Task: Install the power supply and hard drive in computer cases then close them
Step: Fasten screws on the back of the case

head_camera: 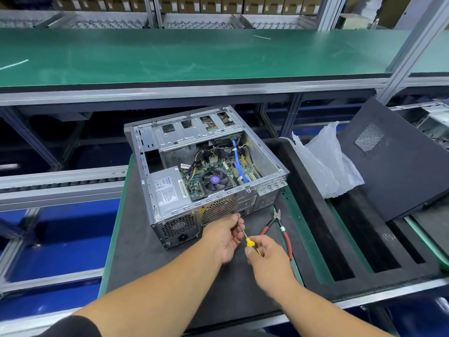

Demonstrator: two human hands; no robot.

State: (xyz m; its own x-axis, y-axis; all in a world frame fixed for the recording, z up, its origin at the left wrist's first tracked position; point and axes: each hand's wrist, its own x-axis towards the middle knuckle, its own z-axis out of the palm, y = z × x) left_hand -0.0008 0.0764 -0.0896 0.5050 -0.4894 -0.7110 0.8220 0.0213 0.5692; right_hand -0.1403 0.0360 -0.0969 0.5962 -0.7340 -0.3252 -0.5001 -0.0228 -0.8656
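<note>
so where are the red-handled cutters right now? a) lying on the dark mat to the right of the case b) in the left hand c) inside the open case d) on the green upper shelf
a: the red-handled cutters lie untouched on the dark mat just right of the open case, while the right hand grips the yellow-handled screwdriver and the left hand pinches its shaft.

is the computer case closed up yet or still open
Still open. The computer case has no side cover on, so its power supply and fan show. A dark panel leans to the right.
</note>
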